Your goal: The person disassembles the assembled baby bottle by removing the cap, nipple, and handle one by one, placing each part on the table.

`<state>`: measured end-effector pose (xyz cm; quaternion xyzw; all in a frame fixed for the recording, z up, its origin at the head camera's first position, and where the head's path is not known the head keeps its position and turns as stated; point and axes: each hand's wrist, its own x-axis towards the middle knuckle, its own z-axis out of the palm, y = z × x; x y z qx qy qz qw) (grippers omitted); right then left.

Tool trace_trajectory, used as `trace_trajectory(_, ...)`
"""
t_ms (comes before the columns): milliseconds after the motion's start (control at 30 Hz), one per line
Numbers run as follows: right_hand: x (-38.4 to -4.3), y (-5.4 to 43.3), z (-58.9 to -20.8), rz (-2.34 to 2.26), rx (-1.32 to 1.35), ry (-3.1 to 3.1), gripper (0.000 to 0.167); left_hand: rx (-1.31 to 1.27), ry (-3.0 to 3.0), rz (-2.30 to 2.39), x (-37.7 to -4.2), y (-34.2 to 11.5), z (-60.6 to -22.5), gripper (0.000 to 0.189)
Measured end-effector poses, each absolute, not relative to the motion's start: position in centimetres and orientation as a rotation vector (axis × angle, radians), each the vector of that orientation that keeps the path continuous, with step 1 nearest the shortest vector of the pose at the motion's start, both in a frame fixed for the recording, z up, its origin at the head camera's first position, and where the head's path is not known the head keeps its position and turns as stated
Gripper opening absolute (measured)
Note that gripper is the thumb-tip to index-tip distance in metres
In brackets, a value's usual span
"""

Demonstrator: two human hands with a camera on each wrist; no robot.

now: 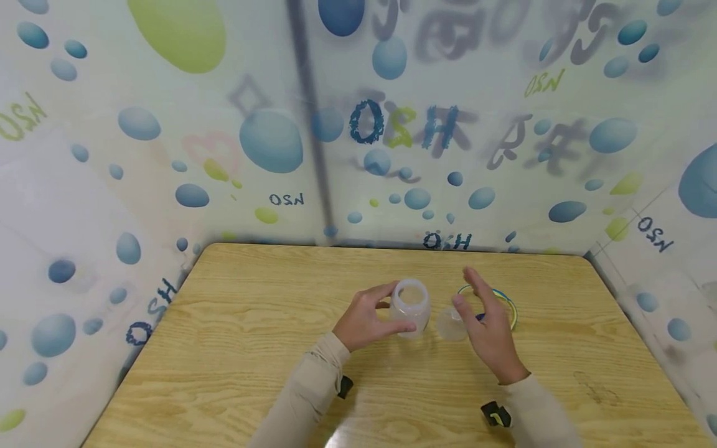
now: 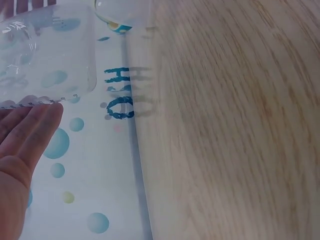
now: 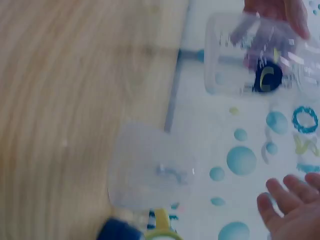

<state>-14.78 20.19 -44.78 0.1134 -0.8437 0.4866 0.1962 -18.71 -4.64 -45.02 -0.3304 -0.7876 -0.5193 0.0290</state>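
Observation:
My left hand grips a clear plastic jar from its left side, thumb in front and fingers behind. The jar's round mouth faces up toward the head camera. In the left wrist view the jar shows see-through walls with small print along one edge. To its right, my right hand is held with fingers extended, touching nothing visible. Below and left of that hand stands a smaller translucent piece, its far side partly hidden by the hand. The right wrist view shows this translucent piece blurred, apart from the jar.
A blue-and-yellow loop with a dark blue part lies behind my right hand on the wood-grain table. Printed wall panels rise at the table's back edge and both sides. Dark devices sit at both wrists.

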Motion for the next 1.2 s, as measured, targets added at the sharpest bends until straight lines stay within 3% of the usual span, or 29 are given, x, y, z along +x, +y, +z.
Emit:
trace_trajectory(233, -14.2, 17.6, -45.6, 1.439, 0.537, -2.417, 0.079, -1.063, -2.407, -1.602, -18.8, -4.6, -45.2, 0.073)
trace_trajectory(600, -13.9, 16.2, -45.7, 1.479, 0.581, -2.437, 0.064, -1.062, -2.433, -1.604, -18.9, -4.7, -45.2, 0.072)
trace_trajectory(1200, -14.2, 16.0, -47.1, 1.463, 0.628, -2.424, 0.059, -1.032, -2.583, -1.597, -19.0, -5.3, -46.3, 0.08)
